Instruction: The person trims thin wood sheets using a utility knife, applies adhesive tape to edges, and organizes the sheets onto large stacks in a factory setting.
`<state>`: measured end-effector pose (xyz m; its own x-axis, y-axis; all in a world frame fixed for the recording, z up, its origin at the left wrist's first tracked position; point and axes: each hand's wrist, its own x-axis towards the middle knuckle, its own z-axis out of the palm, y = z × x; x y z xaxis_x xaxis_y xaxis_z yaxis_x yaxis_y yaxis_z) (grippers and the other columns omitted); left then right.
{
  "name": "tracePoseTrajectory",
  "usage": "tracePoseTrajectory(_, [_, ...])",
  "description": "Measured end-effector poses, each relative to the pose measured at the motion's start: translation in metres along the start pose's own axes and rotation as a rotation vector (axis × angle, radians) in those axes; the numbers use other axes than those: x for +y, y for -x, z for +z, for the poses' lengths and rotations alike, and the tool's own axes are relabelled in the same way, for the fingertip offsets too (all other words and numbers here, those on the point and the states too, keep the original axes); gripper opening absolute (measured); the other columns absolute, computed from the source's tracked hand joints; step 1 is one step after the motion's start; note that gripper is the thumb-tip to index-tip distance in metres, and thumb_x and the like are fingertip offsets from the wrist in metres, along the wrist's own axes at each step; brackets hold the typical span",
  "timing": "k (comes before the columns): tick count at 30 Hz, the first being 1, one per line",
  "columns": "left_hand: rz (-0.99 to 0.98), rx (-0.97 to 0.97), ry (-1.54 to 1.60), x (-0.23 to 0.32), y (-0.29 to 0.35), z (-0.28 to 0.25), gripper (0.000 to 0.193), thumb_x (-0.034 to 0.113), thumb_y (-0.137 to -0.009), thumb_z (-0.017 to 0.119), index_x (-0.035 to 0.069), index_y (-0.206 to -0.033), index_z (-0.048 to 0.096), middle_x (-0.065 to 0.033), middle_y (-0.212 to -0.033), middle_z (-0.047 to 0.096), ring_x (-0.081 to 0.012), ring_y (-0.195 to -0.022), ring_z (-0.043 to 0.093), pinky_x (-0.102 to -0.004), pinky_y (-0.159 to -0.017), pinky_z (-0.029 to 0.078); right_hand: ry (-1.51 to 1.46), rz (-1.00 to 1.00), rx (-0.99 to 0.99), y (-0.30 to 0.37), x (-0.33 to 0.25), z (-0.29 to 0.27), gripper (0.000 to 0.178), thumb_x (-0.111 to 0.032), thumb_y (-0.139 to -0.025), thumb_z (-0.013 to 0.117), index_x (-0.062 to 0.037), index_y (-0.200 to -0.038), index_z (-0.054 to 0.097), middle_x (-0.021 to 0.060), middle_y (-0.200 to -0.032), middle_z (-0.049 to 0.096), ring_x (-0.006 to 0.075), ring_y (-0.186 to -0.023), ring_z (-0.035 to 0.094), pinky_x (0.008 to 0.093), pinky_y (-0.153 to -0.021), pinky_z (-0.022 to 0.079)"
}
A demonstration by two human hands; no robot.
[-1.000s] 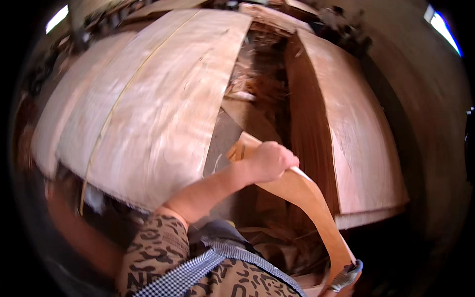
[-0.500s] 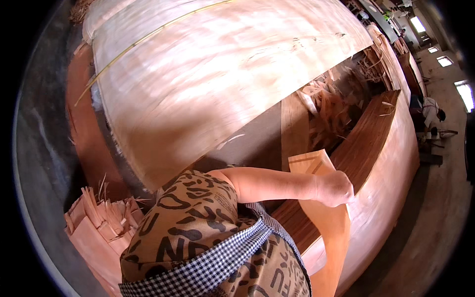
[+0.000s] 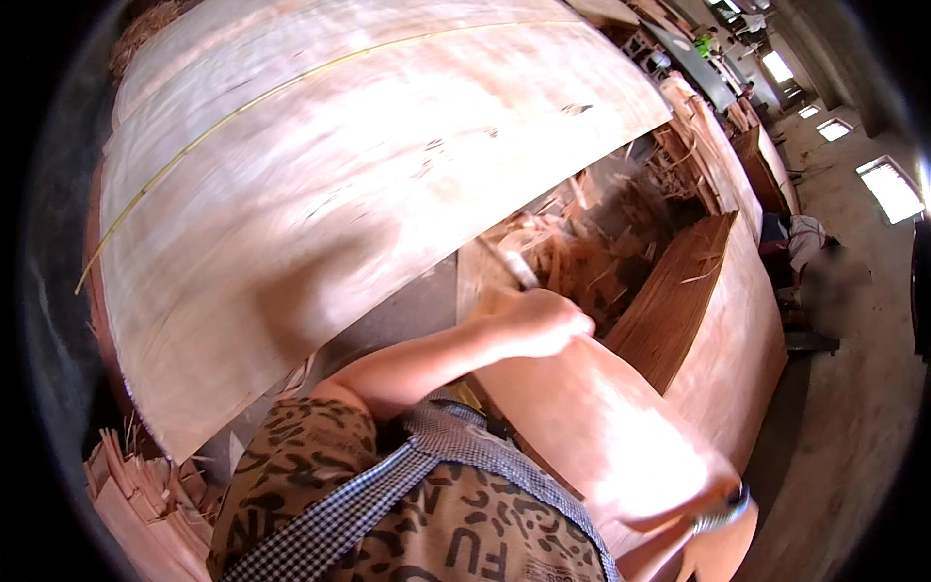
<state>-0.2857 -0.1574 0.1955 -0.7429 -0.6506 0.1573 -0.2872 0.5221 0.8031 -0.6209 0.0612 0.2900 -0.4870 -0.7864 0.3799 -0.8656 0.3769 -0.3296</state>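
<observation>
My left hand [image 3: 545, 322] is closed on the far end of a thin, pale wood veneer strip [image 3: 592, 407]. The strip bows down toward the lower right, in front of my body. My right hand [image 3: 716, 485] is at its near end, smeared and partly lost against the wood, so its fingers cannot be made out. A silvery band [image 3: 722, 514] circles my right wrist. Just beyond the strip lies a thick stack of veneer [image 3: 674, 296] with reddish-brown layered edges. To the left, a broad pale veneer sheet [image 3: 369, 165] spreads over a large pile.
A yellow strip [image 3: 262, 94] crosses the broad sheet. Scraps of torn veneer [image 3: 572, 242] fill the gap between the piles. More splintered pieces [image 3: 145, 504] lie at lower left. Another person [image 3: 810, 252] is at the right, near the concrete floor [image 3: 863, 359].
My left hand has moved left and slightly away from me, drawing the veneer strip's end with it. My right wrist has come into view at lower right. The whole view has shifted.
</observation>
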Motion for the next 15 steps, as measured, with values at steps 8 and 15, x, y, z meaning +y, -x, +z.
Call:
tracePoseTrajectory(8, [-0.536,0.391,-0.127,-0.091,-0.021,-0.065,0.016,0.017,-0.079,0.052,0.004,-0.084,0.058,-0.017,-0.08,0.059,-0.0328,-0.072,0.057,-0.0388,-0.063,0.044,-0.022,-0.48,0.236,-0.322,-0.045,0.193,0.005,-0.004,-0.071,0.054,-0.0044,-0.075,0.056,0.0113,-0.066,0.053,0.0249,-0.06,0.049,0.0346,-0.056,0.04])
tracePoseTrajectory(15, [-0.835,0.602,-0.225,-0.189,0.041,-0.111,0.017,0.015,-0.079,0.051,-0.001,-0.074,0.05,-0.02,-0.071,0.054,-0.0362,-0.065,0.051,-0.0386,-0.058,0.04,-0.166,-0.778,-0.138,-0.444,-0.202,0.413,0.01,-0.009,-0.071,0.057,-0.0077,-0.082,0.057,0.017,-0.079,0.054,0.0345,-0.075,0.051,0.0403,-0.066,0.043])
